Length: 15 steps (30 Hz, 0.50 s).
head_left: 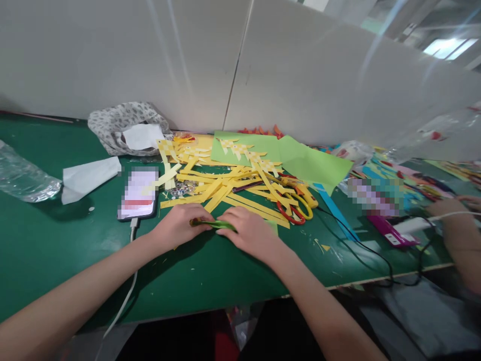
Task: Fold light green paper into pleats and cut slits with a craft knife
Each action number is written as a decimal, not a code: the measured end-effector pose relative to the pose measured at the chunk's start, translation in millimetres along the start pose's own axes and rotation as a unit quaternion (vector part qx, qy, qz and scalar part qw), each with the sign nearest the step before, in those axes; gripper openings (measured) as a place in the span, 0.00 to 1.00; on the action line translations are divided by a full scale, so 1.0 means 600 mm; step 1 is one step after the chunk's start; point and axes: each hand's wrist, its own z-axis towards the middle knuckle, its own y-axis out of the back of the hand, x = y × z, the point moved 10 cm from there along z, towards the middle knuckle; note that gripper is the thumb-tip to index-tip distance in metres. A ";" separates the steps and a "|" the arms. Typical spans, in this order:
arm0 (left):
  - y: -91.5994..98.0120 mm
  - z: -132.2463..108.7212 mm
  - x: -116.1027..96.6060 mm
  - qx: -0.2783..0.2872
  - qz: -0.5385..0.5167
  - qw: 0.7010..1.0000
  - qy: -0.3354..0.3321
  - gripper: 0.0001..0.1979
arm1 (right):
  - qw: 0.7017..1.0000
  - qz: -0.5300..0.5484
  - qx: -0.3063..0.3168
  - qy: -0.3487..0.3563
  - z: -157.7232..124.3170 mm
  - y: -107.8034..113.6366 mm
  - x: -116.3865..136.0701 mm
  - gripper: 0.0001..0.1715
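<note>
My left hand (179, 224) and my right hand (248, 231) rest on the green table (56, 240), fingers closed and pinching the two ends of a narrow green paper strip (215, 224) that lies flat between them. Just beyond my hands spreads a pile of yellow paper strips (225, 190). Scissors with red and yellow handles (297, 205) lie at the pile's right end. Further back, woven yellow paper pieces (244, 150) lie on light green paper sheets (300, 158).
A phone (138, 194) on a white cable lies left of my hands. White folded paper (88, 176), a plastic bottle (22, 178) and a patterned cloth bag (126, 125) sit at the left. Another person's arm (460, 235), a pink device (389, 230) and black cables are at the right. White partition boards stand behind.
</note>
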 end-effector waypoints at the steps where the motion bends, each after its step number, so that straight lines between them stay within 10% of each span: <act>1: 0.002 -0.001 -0.005 -0.011 0.002 1.000 -0.017 0.05 | 1.000 -0.020 -0.008 0.016 0.003 -0.005 0.013 0.13; 7: 0.019 -0.003 -0.011 -0.068 0.017 0.997 -0.039 0.07 | 0.997 -0.036 -0.070 0.028 0.005 0.004 0.012 0.13; 15: 0.037 -0.009 0.040 -0.116 -0.112 0.980 0.115 0.14 | 0.985 0.060 -0.158 -0.020 -0.007 0.053 -0.024 0.13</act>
